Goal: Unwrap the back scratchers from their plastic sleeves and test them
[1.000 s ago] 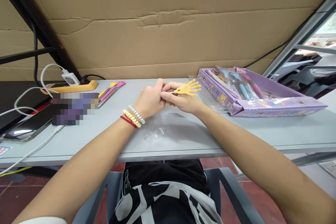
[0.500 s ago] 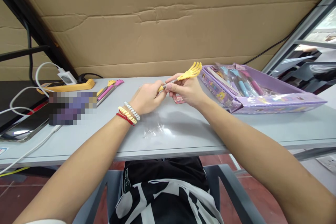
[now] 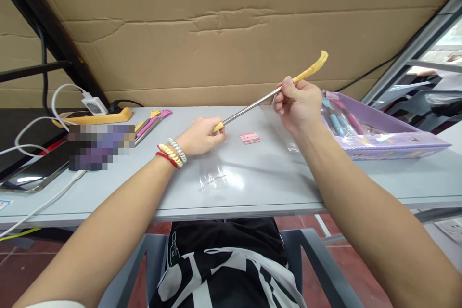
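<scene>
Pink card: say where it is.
In the head view, the pink card lies on the desk, right of the left hand, left of the purple box.

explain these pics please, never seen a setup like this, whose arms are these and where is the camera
There is no robot here: these are a person's own bare hands. Every picture comes from one camera worn on that person's head, looking forward and down.

The left hand grips the short yellow end of a slim silver metal rod. The right hand holds it near its long, curved yellow tip.

On the pale grey table lie a small pink printed card and clear plastic wrapping. To the right is an open purple patterned box with wrapped blue and pink items inside. To the left are yellow and pink hand-tipped sticks and a yellow power strip. One patch there is blurred out.
</scene>
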`<state>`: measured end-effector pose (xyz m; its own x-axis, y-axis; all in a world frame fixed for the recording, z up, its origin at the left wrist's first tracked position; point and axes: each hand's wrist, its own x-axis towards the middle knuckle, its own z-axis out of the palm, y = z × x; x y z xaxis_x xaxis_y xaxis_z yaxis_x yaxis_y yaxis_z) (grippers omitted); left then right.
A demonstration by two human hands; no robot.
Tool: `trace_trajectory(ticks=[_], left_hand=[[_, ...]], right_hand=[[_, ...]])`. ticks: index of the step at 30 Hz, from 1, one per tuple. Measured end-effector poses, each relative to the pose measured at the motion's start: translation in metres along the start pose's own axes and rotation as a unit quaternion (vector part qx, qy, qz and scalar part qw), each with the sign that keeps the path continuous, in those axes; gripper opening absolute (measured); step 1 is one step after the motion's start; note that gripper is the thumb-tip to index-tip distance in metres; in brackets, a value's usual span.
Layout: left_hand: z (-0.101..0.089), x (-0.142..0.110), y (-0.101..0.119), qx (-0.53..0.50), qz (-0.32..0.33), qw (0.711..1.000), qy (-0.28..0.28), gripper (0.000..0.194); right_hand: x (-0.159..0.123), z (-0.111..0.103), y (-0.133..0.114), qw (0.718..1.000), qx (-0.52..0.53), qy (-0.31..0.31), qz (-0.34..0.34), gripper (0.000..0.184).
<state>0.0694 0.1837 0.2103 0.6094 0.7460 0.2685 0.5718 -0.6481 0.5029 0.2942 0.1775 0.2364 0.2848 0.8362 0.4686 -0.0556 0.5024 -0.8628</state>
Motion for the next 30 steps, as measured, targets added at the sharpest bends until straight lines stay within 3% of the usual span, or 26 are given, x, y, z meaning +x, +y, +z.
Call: trace_trajectory(ticks=[3,7,10,14,16,20,24,30], left_hand=[[0.004,0.003,-0.001,0.011,-0.008,1.000,0.004,0.025],[0.012,0.006,-0.003,0.046,0.003,0.998,0.050,0.032],[0.015,0.006,-0.004,0.057,0.021,0.996,0.069,0.033],[0.016,0.004,-0.002,0.040,0.084,0.995,0.040,0.032],[0.015,0.002,0.000,0.038,0.110,0.993,0.026,0.034],[0.009,-0.001,0.002,0.073,0.097,0.992,0.046,0.036],[0.003,-0.004,0.001,0.060,0.122,0.990,0.040,0.040],[0.006,0.000,-0.006,0.001,0.129,0.992,-0.008,0.054]], right_hand=[[0.010,-0.009,0.001,1.000,0.010,0.024,0.012,0.042],[0.007,-0.003,0.006,0.999,0.037,-0.009,0.040,0.044],[-0.007,0.010,0.015,0.988,0.054,-0.103,0.105,0.053],[-0.027,0.027,0.032,0.937,0.026,-0.297,0.182,0.056],[-0.033,0.032,0.037,0.933,0.004,-0.317,0.173,0.055],[-0.036,0.032,0.037,0.942,-0.066,-0.315,0.101,0.060],[-0.036,0.029,0.029,0.911,-0.134,-0.385,0.061,0.063],[-0.036,0.027,0.021,0.891,-0.195,-0.405,0.058,0.046]])
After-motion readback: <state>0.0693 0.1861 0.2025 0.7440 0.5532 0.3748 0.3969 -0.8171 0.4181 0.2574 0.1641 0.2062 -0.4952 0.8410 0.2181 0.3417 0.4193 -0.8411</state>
